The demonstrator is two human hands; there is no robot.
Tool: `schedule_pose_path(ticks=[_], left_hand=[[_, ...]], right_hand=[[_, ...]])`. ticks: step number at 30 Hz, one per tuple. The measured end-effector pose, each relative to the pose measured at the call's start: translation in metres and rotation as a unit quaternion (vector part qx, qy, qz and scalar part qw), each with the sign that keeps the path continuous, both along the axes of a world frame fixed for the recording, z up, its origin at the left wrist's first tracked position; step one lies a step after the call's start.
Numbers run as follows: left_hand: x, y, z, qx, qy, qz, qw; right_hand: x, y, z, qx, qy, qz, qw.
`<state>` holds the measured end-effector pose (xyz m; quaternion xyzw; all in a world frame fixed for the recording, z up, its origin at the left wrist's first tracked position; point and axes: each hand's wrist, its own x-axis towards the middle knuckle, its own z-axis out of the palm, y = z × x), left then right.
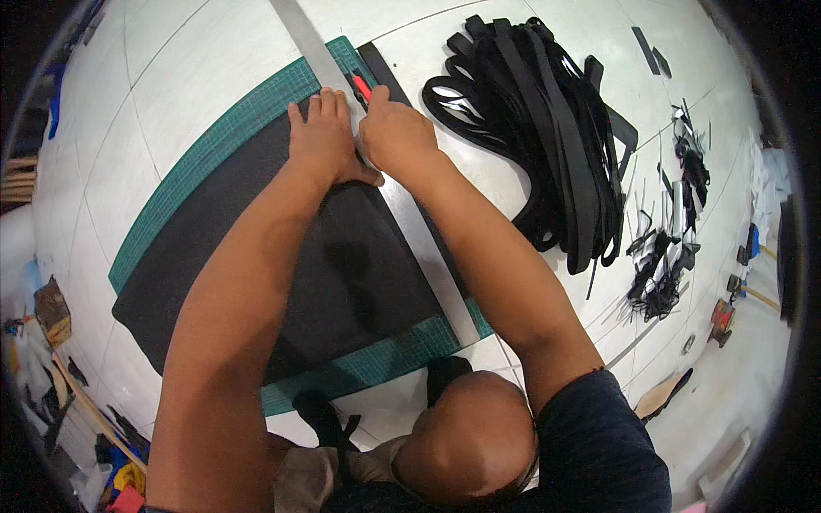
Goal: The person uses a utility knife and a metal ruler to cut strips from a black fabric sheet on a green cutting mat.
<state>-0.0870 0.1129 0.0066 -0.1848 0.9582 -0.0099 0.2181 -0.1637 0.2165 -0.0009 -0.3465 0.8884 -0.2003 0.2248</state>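
A dark sheet of fabric-like material (355,265) lies over a green gridded cutting mat (214,137) on the floor. Across its right part runs a long metal ruler (432,256), sticking out past the mat's far edge. My left hand (325,141) presses flat near the ruler's far half, fingers apart, its thumb by the ruler. Close beside it, my right hand (398,132) grips a red-and-black utility knife (362,86) at the ruler's right edge. The knife's blade tip cannot be made out. A narrow band of dark material shows right of the ruler.
To the right lies a big looped bundle of black strips (547,120). Beyond it are tangled black scraps (658,274) and small offcuts (652,53) on white tiles. A wooden stick (94,406) and cluttered items lie at the left rim. My knee (470,436) is close to the mat.
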Motion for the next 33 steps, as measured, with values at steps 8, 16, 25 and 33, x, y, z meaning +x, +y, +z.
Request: schedule_pose_path(ticks=[8, 16, 25, 33], left_hand=[[0.0, -0.002, -0.001, 0.002, -0.024, 0.01, 1.0], [-0.004, 0.0, 0.006, -0.001, -0.047, 0.019, 0.999], [-0.005, 0.0, 0.003, -0.009, -0.046, 0.007, 0.999], [-0.001, 0.0, -0.003, -0.027, -0.053, 0.003, 0.998]], right_hand=[[0.005, -0.014, 0.003, 0.003, -0.019, 0.008, 1.0], [0.002, -0.013, 0.005, 0.04, -0.006, 0.016, 0.999], [0.006, 0.004, 0.018, 0.041, -0.064, 0.012, 0.997], [0.119, 0.215, 0.03, 0.148, -0.144, -0.016, 0.978]])
